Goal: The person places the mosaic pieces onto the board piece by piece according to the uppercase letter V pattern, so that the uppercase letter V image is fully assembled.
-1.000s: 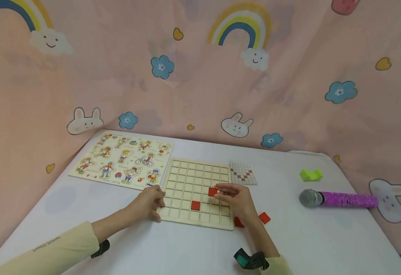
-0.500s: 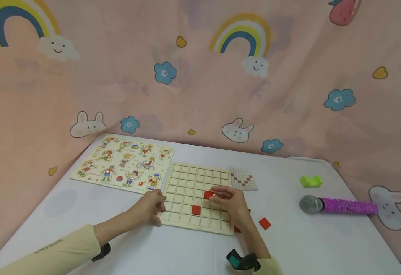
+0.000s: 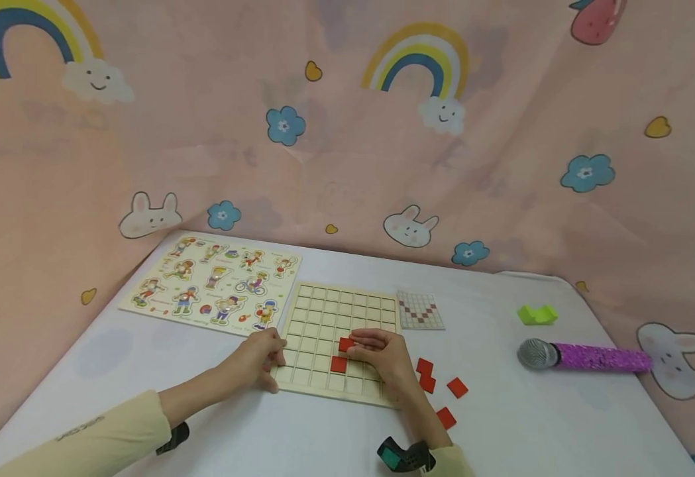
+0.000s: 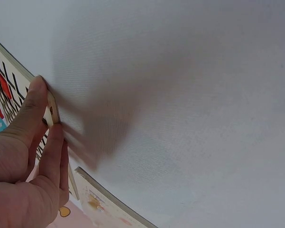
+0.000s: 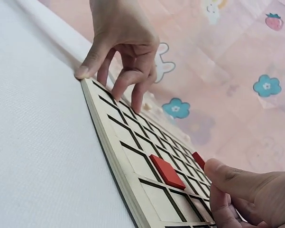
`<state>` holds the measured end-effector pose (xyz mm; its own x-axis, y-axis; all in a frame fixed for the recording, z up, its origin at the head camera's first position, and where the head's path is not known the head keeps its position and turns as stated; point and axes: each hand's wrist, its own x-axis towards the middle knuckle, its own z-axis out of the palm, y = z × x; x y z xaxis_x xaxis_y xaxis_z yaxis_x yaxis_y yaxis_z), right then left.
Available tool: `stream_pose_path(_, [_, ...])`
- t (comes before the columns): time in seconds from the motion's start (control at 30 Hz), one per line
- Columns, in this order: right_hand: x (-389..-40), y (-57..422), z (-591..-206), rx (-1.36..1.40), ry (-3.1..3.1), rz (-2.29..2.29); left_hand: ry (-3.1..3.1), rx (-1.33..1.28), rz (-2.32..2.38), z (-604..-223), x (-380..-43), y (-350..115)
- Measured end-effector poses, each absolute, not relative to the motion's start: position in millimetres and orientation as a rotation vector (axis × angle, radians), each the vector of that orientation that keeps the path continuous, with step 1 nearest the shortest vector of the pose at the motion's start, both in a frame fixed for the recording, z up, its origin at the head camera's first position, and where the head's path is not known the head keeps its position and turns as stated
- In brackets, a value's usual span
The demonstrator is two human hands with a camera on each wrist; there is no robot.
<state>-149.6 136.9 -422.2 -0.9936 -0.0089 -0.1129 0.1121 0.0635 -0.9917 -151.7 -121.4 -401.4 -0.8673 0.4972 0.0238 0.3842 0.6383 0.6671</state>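
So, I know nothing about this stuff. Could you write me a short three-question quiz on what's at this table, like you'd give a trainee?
1. Count: in the head view, how many loose red tiles show on the table, right of the grid board?
2. True or false: the left hand is holding the microphone.
3. Multiple choice: which hand pinches a red tile at the board? A) left hand B) right hand C) both hands

Key:
1. Four.
2. False; it holds the board at its left edge.
3. B.
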Motion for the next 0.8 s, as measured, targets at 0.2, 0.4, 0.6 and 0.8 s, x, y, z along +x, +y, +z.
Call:
stream_pose_path(0.2, [-147,136,-425,0.119,2.257,-2.076,2.695,0.776,1.018,-404,-153,-118])
stream_pose_path(0.4, [-152,125,-427,0.026,2.274,-2.035,2.719,0.708,1.034,-401,-148,-128])
stream_pose_path(0.6, [-153,122,-426,-0.002,2.321,-2.010,2.721,0.661,1.029,-399,-146,-129])
stream_pose_path(0.8, [-150,126,-425,0.023,2.358,-1.999,2.698,0.755,1.035,-401,-149,-123])
